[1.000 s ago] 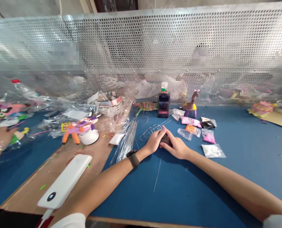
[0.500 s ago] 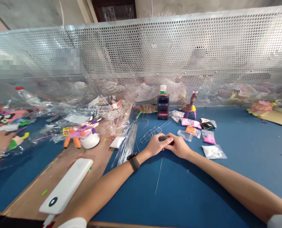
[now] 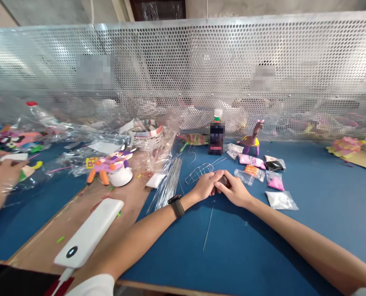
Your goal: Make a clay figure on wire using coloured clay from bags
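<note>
My left hand [image 3: 205, 186] and my right hand [image 3: 234, 190] meet over the blue table [image 3: 318, 193]. Together their fingers close around a small dark brown lump [image 3: 223, 180] that shows between them. A black watch sits on my left wrist. Just behind my left hand lies a bent wire frame [image 3: 198, 172]. A single straight wire [image 3: 208, 226] lies on the table in front of my hands. A bundle of straight wires [image 3: 168, 186] lies to the left of my left hand.
Small bags of coloured clay [image 3: 264, 172] lie right of my hands, a dark bottle [image 3: 216, 135] and a purple clay animal [image 3: 251, 139] behind. A white power bank [image 3: 88, 233] lies on brown board [image 3: 41, 246]. Another person's hand [image 3: 1, 174] is at far left. Perforated metal screen [image 3: 183, 78] behind.
Both hands keep working the dark lump and have shifted slightly against each other. The view has drifted a little, so everything sits slightly to the right.
</note>
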Demonstrator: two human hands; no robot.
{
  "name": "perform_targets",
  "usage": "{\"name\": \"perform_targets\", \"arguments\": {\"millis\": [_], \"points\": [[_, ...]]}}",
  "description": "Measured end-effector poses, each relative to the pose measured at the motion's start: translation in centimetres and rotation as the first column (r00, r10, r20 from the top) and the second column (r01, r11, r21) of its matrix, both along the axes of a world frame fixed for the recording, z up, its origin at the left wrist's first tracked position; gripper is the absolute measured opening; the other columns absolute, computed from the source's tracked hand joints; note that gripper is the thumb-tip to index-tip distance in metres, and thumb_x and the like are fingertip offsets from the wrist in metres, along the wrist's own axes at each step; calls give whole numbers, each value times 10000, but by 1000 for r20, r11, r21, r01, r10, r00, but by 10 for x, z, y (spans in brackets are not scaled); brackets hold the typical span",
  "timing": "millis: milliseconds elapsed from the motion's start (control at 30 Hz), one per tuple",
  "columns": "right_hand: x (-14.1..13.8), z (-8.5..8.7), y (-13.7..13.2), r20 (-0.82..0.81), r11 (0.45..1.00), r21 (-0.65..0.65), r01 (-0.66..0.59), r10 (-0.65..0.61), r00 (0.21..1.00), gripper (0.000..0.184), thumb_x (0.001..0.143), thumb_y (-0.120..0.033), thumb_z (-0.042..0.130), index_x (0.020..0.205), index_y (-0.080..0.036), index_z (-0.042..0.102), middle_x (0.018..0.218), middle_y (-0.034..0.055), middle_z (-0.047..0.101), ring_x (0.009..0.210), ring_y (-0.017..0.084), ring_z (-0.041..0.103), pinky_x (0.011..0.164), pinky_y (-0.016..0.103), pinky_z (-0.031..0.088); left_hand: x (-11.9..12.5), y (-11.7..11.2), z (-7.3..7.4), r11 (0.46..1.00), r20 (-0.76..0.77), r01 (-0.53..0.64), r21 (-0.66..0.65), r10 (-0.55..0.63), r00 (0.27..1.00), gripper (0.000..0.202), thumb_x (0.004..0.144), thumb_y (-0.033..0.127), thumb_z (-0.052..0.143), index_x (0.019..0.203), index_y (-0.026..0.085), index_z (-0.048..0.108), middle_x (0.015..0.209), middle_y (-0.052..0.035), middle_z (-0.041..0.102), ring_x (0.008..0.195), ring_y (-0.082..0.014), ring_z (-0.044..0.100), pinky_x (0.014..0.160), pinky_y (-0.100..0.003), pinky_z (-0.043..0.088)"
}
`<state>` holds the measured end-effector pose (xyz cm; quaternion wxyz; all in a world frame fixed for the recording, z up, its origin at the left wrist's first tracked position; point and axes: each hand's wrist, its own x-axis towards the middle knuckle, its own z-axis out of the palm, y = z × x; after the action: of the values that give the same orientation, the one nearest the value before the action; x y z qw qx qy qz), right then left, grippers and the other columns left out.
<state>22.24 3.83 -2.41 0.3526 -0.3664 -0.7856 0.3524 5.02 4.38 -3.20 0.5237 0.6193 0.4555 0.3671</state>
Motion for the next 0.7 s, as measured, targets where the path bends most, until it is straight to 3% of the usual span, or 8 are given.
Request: {"name": "perform_targets", "arguments": {"millis": [67,133,300,533,633,700], "points": [[0,1,0,-7,999,-6,-33,33,999,308,1029,-518,557,1145,-239,615,722,-21,728,664,176,695,673,285,527,0,-2,0,1000,-57,12,21,-10,998,807,931,840,295,636,160,613,530,-46,604,451,-125,505,489,-264,379],[1,1,1,-31,998,-10,-61,60,998,311,1045,-509,534,1166,-236,622,699,-23,734,661,174,701,698,287,535,0,-4,0,998,-84,50,45,-46,995,851,950,825,236,596,155,622,501,-59,593,463,-131,513,518,-268,379],[3,-2,1,-38,996,19,-90,91,995,340,1053,-507,516,1209,-225,623,724,-3,750,700,186,702,732,302,535,-4,-4,-2,986,-17,148,82,-147,989,848,912,872,259,531,173,554,463,-39,525,481,-130,492,551,-279,357],[2,-6,8,-121,988,-11,152,-152,981,424,1049,-592,430,1038,-219,629,747,7,639,625,164,574,628,296,493,2,-3,4,996,16,11,89,-12,1000,752,911,851,342,532,209,448,458,17,406,478,-119,393,544,-296,316],[2,-12,15,-158,975,-93,204,-217,963,438,1051,-620,397,945,-234,574,674,-16,543,572,157,519,560,285,465,4,-5,5,991,33,-75,111,72,997,708,941,794,386,545,209,435,476,21,418,494,-118,408,560,-289,342],[4,-17,19,-137,970,-102,219,-231,963,445,1054,-631,373,976,-242,574,642,-27,505,550,163,508,536,288,460,3,-4,4,977,49,-170,126,165,985,698,963,763,388,542,207,431,481,19,420,492,-116,414,557,-282,347]]}}
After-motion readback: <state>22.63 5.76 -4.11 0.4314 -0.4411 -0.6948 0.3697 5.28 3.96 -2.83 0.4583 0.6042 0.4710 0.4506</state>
